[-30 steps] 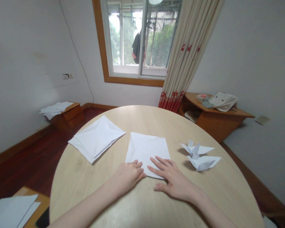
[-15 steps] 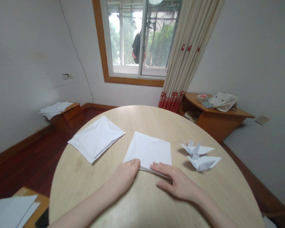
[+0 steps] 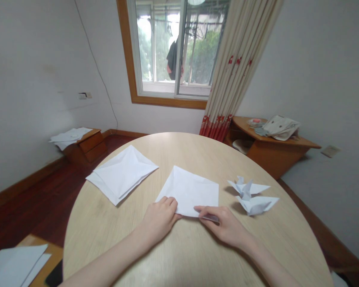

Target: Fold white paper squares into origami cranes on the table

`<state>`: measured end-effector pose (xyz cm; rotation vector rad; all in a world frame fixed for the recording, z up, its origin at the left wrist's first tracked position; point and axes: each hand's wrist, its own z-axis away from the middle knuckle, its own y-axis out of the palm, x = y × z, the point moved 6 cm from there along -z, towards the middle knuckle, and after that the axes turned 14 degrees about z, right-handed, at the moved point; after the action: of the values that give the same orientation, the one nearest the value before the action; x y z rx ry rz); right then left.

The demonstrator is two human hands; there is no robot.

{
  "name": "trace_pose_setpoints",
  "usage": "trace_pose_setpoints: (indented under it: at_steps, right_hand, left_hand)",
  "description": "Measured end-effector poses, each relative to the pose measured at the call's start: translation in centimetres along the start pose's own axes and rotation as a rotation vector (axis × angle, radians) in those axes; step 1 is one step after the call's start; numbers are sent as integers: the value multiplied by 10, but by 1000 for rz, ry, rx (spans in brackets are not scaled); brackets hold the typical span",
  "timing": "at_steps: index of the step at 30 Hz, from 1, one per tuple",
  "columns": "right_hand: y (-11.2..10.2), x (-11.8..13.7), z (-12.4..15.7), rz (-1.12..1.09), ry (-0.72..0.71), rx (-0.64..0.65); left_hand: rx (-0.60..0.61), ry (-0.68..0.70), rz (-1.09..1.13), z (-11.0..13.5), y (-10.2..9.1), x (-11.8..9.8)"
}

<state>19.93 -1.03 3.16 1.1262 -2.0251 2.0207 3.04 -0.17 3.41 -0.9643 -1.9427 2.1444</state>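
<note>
A creased white sheet of paper (image 3: 190,191) lies on the round table in front of me. My left hand (image 3: 163,211) is closed over its near left corner, fingers on top and thumb at the near edge. At the near right edge my right hand (image 3: 219,223) pinches the paper between thumb and fingers, and a bit of that edge lifts there. To the right stand two folded paper cranes (image 3: 247,195), close together. A small stack of creased paper sheets (image 3: 124,173) lies to the left, apart from my hands.
The round wooden table (image 3: 179,255) fills the foreground. More white paper (image 3: 14,263) sits on a low surface at the lower left. A small cabinet (image 3: 88,147) stands far left, and a corner shelf (image 3: 272,145) with a cloth bag (image 3: 281,126) at right.
My right hand has gone from lying outstretched on the near edge to pinching it. The sheet has shifted slightly right. My left fingers have curled more.
</note>
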Motion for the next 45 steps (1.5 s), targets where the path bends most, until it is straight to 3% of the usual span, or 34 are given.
trace_pose_setpoints:
  at_steps: [15, 31, 45]
  right_hand:
    - [-15, -6, 2, 215, -35, -402]
    - [-16, -5, 3, 372, 18, -540]
    - [-18, -7, 6, 682, -11, -662]
  left_hand:
    - [-43, 34, 20, -5, 7, -2]
    - [-23, -13, 18, -3, 11, -3]
    - [-36, 39, 82, -3, 6, 10]
